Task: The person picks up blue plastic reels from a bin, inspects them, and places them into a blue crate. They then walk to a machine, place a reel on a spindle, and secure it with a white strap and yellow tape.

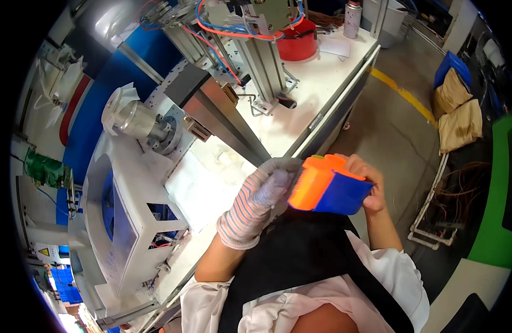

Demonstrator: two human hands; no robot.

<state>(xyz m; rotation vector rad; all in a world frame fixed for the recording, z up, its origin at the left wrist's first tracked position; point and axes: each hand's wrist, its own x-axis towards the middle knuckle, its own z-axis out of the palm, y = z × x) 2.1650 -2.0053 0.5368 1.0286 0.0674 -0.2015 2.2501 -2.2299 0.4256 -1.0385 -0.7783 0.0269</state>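
In front of my chest I hold an orange-and-blue plastic piece (331,187), blocky, with a raised orange top and a blue lower right part. Its exact kind I cannot make out. My left hand (259,197), in a grey glove with coloured stripes, is closed at the piece's left edge, where a dark strip shows. My right hand (372,180) is bare and wraps round the blue end from the right, its fingers partly behind the piece. A slanted metal post (228,122) with a dark top rises just beyond my left hand.
A white workbench (311,91) carries an aluminium frame (261,72) with red and blue hoses. On it are a red bowl (297,43) and a spray can (352,19). A white machine housing (128,222) stands left; brown paper bags (458,125) lie at the right.
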